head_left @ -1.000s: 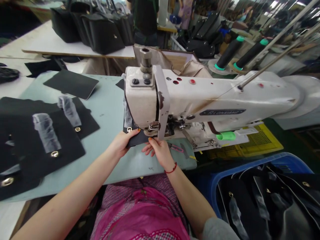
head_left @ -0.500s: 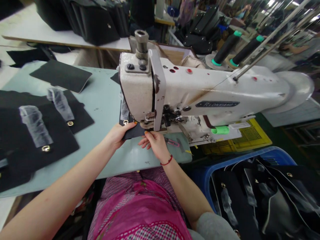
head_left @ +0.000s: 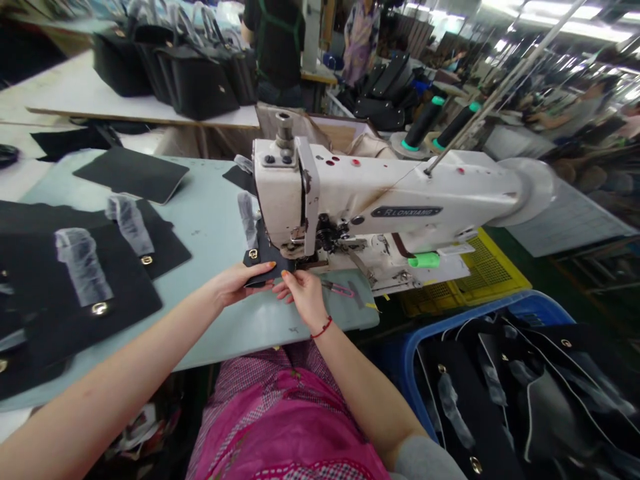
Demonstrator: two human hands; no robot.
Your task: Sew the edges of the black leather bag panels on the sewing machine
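The right hand (head_left: 304,298) lays its thumb on the near edge of a black panel (head_left: 273,255) (whether it grips, I cannot tell); the left hand (head_left: 237,281) pinches the corner, seemingly steadying it under the sewing machine (head_left: 277,200). Smooth and matte, it carries a gold clasp (head_left: 253,254) and, farther back, a film-wrapped strap (head_left: 247,219).

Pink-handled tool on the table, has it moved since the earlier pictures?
No: the tool lies in the same spot against the near right corner of the table; only the view shifted.
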